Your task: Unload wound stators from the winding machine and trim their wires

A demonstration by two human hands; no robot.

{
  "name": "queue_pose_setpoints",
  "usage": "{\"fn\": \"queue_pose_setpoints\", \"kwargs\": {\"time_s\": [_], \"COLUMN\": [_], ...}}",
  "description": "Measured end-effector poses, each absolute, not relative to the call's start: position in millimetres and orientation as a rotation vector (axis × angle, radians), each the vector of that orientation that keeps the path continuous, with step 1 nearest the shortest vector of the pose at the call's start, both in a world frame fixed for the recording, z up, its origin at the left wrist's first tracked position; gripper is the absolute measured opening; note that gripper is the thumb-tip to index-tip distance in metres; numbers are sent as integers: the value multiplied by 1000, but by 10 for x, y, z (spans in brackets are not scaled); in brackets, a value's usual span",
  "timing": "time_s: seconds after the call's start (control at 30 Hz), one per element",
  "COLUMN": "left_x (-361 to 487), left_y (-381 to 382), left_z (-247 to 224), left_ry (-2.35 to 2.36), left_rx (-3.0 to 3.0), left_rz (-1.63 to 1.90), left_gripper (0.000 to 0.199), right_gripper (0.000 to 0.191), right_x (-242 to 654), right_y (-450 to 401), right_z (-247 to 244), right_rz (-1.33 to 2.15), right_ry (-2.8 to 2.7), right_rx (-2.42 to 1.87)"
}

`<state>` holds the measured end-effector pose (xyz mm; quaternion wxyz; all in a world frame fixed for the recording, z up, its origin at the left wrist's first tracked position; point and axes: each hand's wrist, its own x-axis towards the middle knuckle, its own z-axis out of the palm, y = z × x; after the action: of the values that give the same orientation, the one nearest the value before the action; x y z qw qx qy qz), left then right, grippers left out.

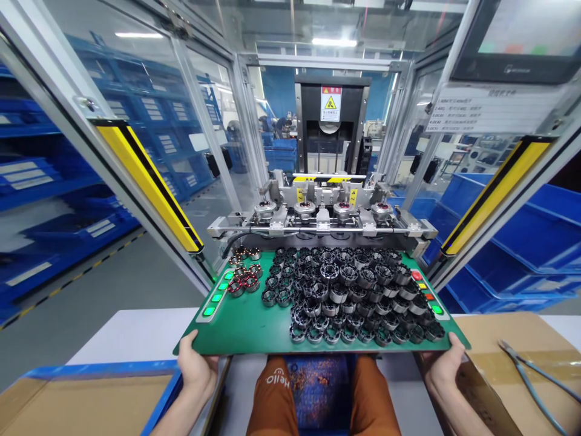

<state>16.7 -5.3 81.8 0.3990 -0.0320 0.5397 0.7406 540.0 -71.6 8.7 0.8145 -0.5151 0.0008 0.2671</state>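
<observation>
My left hand (198,364) grips the front left corner of a green tabletop (254,330), thumb at the edge and fingers mostly hidden below. At the front right corner my right hand (442,364) holds the same tabletop in a like way. Many black-lined metal motor stator cores (338,293) stand in rows and stacks across its middle and right. A smaller group of copper-wound stators (245,281) lies at the back left. Lit green buttons (216,298) run along the left side. On the right is a panel with a red button (416,275).
Behind the tabletop stands a machine fixture (322,221) with several round metal stations. Yellow-black light-curtain bars (149,184) flank the opening. Cutting pliers (521,363) lie on cardboard (503,330) at right. A blue-rimmed tray (104,369) is at left, blue bins (517,242) at right.
</observation>
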Motion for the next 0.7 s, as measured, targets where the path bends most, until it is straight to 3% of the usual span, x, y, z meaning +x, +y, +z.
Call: {"fn": "queue_pose_setpoints", "kwargs": {"time_s": [0.7], "left_x": [172], "left_y": [-58], "left_z": [852], "left_ry": [1389], "left_rx": [-64], "left_rz": [1875], "left_gripper": [2], "right_gripper": [54], "right_x": [5419], "right_y": [-712], "right_z": [58], "right_rz": [537], "right_ry": [21], "right_rx": [-1136]}}
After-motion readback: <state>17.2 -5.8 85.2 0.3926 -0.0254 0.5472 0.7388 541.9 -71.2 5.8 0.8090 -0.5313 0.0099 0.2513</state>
